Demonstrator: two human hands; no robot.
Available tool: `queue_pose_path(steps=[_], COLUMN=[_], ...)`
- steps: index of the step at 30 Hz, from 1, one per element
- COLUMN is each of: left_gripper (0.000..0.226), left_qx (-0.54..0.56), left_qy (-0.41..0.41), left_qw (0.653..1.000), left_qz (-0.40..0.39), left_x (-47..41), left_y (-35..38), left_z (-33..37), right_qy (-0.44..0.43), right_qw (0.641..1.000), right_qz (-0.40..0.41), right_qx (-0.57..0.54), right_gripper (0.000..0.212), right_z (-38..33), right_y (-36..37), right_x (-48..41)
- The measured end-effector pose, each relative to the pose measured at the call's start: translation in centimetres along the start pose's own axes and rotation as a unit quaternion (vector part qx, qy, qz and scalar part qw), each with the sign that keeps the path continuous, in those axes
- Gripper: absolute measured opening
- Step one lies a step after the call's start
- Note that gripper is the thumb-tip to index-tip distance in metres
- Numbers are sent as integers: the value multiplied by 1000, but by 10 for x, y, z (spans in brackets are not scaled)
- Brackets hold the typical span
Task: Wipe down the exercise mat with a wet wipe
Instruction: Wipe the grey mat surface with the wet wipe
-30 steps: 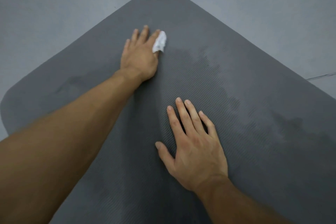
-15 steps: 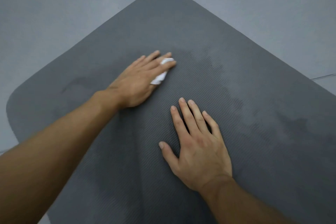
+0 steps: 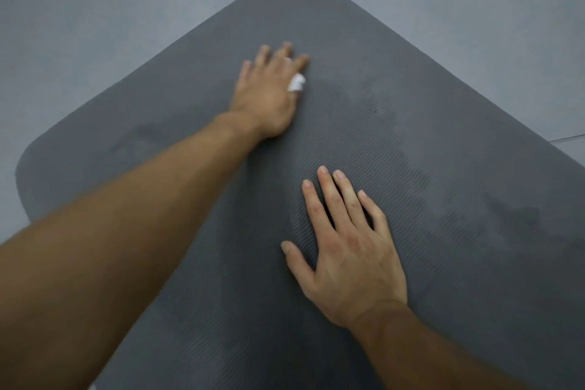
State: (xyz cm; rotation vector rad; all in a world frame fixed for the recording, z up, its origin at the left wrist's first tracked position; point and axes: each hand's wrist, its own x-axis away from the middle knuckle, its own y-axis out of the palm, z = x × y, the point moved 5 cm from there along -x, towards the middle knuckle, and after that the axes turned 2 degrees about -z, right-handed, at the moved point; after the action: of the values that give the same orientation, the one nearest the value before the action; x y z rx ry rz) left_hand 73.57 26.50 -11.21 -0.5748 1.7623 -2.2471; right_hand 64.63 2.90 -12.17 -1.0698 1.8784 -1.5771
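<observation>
The floor point(image 3: 95, 25) carries the exercise mat point(image 3: 443, 136). The right hand point(image 3: 351, 250), flat with fingers spread, braces the mat's middle. The left hand point(image 3: 269, 89), fingers straight, presses the bunched wet wipe point(image 3: 296, 83) near the mat's far corner. Risk: the wipe slips from under the fingers, leaving unwiped strips.

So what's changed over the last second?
The left hand, pressing the wipe under its fingers, first drew back toward the person. It then slid out again toward the far corner of the mat, ending near where it began. The right hand stayed flat on the mat in the same spot.
</observation>
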Motion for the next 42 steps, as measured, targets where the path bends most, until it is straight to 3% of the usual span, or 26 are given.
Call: queue_pose_path(steps=[4,8,11,15,20,23,29,34,37,42], left_gripper=[59,60,57,57,54,54,58,58,54,57], left_qx=[-22,-43,-33,24,30,39,-7,-23,-9,17], left_qy=[158,242,206,18,-120,-105,78,208,170,-5], left_qw=[987,968,977,1000,991,993,997,977,985,1000], left_qz=[-23,-51,-52,2,52,49,-2,-45,-33,26], left_x=[27,56,76,72,30,7,0,51,83,100], left_y=[26,23,20,-1,-8,-9,10,17,15,4], left_z=[59,23,-21,-91,-87,-54,34,2,-39,-104], right_qy=[3,-3,-3,-6,-5,-3,1,-2,-5,-6], right_qw=[1000,1000,1000,1000,1000,1000,1000,1000,1000,1000], right_qz=[-3,-7,-5,-6,-1,1,0,-1,-3,2], right_qx=[2,4,-2,-7,-1,2,11,13,8,3], right_gripper=[80,79,80,80,80,80,80,79,79,79], right_z=[-1,-1,0,0,0,-1,-1,0,0,1], right_y=[-1,0,-1,1,1,0,0,0,0,1], right_x=[0,0,1,1,1,1,0,0,0,2])
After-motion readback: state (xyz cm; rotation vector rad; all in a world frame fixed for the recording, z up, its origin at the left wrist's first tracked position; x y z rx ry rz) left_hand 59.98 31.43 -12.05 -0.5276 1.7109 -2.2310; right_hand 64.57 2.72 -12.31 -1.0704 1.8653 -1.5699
